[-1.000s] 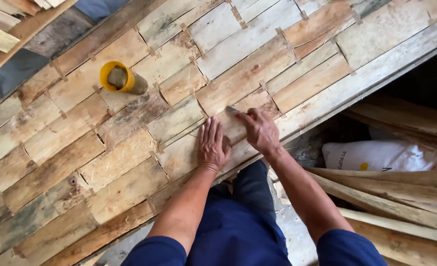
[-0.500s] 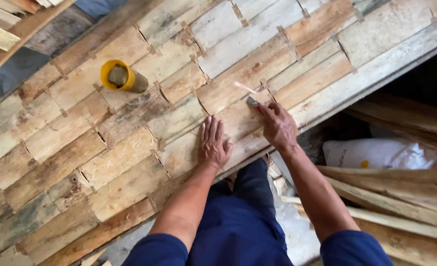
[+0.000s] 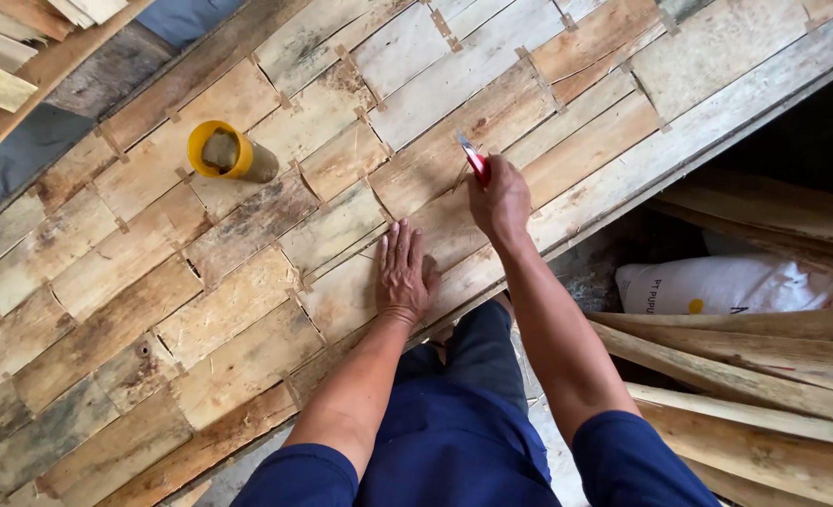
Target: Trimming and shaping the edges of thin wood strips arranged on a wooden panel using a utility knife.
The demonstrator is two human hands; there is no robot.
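Note:
A large woven panel of flat bamboo strips (image 3: pixel 247 282) fills the left and top of the head view. My left hand (image 3: pixel 404 274) lies flat on a strip near the panel's lower edge, fingers together and pointing up. My right hand (image 3: pixel 499 197) is closed around a small red-handled cutter (image 3: pixel 473 160), whose tip touches a strip just above the hand. A yellow-rimmed cylindrical container (image 3: pixel 227 152) lies on the panel to the upper left of both hands.
Long loose bamboo slats (image 3: pixel 754 376) lie at the right beside a white sack (image 3: pixel 726 286). Stacked wood pieces (image 3: pixel 13 56) sit at the top left corner. My legs in dark blue trousers (image 3: pixel 454 413) are below the panel's edge.
My right hand has moved up and to the right across the panel, and the red-handled cutter now shows at its top. My left hand has stayed flat in the same spot.

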